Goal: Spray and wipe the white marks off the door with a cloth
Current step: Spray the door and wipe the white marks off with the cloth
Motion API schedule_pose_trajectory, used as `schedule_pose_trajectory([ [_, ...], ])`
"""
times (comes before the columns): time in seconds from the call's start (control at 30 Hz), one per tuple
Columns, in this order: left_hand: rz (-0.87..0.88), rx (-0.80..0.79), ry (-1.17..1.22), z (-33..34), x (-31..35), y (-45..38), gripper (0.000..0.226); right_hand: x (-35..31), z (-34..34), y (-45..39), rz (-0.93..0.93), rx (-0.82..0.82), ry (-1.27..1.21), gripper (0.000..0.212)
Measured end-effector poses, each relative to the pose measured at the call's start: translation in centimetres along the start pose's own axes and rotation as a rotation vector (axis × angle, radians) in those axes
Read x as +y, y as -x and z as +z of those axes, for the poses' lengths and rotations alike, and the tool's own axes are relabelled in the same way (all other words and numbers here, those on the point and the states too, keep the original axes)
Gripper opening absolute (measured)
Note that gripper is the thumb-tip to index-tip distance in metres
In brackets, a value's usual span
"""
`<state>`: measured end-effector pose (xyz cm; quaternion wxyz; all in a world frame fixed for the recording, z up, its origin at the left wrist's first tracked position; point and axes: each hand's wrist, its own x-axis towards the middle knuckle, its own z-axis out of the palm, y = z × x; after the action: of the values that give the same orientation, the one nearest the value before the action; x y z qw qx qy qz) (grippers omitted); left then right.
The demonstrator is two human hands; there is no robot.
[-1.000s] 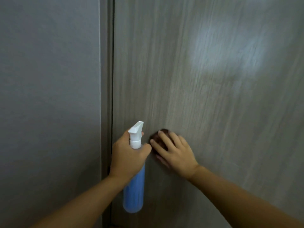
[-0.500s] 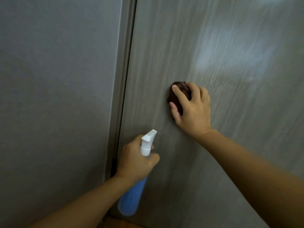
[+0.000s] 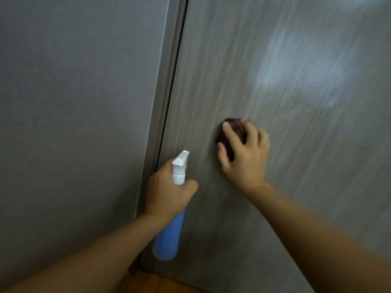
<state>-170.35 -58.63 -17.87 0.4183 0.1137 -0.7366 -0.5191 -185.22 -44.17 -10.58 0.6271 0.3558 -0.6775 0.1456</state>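
Note:
A grey wood-grain door point(image 3: 296, 187) fills the right of the view. My right hand point(image 3: 245, 157) presses a bunched dark brown cloth point(image 3: 236, 129) against the door, fingers curled over it. My left hand point(image 3: 169, 191) grips a blue spray bottle point(image 3: 168, 237) with a white nozzle point(image 3: 179, 163), held upright near the door's left edge, nozzle pointing toward the door. Faint white specks point(image 3: 204, 187) show on the door between the bottle and the cloth. A small pale mark point(image 3: 331, 102) sits higher at the right.
A plain grey wall point(image 3: 74, 123) takes up the left side, with the door frame point(image 3: 163, 102) running between it and the door. A strip of brown wooden floor point(image 3: 160, 284) shows at the bottom. A bright reflection lies on the upper right of the door.
My right hand went up the door with the cloth, then slid a little down. The view shifted left, and the bottle stayed in my left hand.

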Motion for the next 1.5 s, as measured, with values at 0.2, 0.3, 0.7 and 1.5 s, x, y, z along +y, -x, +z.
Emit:
schedule_pose_trajectory([
  [0.2, -0.018, 0.071, -0.015, -0.4, -0.7, -0.3, 0.040, -2.6, 1.5, 11.3, -0.402, -0.306, -0.061, 0.042],
  [0.3, -0.033, 0.069, -0.024, -0.5, -1.2, 0.0, 0.036, -1.7, 0.9, 12.9, -0.502, -0.410, -0.075, 0.042],
  [0.7, -0.021, 0.054, -0.012, -0.6, -2.2, -0.5, 0.039, -1.5, 1.2, -2.1, 0.095, 0.036, -0.015, 0.041],
  [1.5, -0.059, 0.074, -0.076, -1.4, -3.9, -0.1, 0.035, -3.6, 2.4, -0.8, -0.167, -0.097, 0.028, 0.042],
])
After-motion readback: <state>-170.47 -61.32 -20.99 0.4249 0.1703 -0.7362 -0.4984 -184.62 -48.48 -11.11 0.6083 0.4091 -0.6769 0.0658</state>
